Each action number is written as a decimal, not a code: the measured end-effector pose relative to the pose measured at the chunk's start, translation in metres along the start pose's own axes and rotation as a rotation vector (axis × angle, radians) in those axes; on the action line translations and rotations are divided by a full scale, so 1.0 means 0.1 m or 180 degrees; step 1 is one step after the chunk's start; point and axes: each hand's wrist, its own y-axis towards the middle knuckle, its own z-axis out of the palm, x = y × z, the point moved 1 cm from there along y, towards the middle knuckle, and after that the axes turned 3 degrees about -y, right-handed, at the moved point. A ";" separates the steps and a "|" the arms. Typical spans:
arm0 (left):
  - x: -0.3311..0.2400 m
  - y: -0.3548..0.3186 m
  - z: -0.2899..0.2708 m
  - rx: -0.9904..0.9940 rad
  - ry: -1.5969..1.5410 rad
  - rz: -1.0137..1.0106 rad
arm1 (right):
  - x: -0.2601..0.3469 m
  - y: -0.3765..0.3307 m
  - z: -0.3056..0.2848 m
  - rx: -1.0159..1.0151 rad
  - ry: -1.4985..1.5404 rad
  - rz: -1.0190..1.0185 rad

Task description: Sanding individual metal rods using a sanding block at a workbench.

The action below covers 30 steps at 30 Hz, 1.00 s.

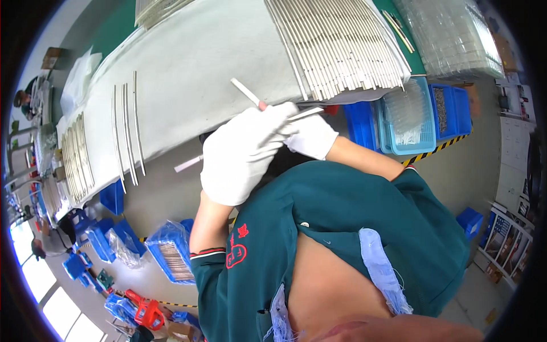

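Both my hands wear white gloves and meet at the front edge of the cloth-covered table. My left hand (235, 158) is closed, its fingers curled round a slim white strip (188, 163) that sticks out beside the wrist. Another white strip end (245, 91) points up and left from above the knuckles, next to a bare fingertip. A narrow pale piece (307, 114) juts out to the right. Whether these ends join is hidden by the gloves. My right hand (314, 138) presses in behind the left, its fingers bent and mostly covered; what they hold cannot be made out.
A dense row of long pale strips (342, 48) lies at the table's right. A few separate strips (126, 131) and a smaller row (77, 154) lie to the left. Blue bins (450, 108) and a light-blue basket (424, 145) stand right; clear trays (444, 37) are stacked beyond.
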 end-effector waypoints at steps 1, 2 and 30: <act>-0.07 0.12 -0.01 0.0093 -0.0138 0.0295 | -0.01 0.00 0.05 -0.0723 -0.0055 -0.0774; -0.14 0.28 0.00 0.0265 0.0198 0.0726 | -0.06 0.03 0.15 -0.0686 0.0427 -0.0493; 0.12 1.16 0.26 -0.1111 -0.0018 0.1393 | 0.12 -0.31 -0.92 0.1268 0.0031 0.0315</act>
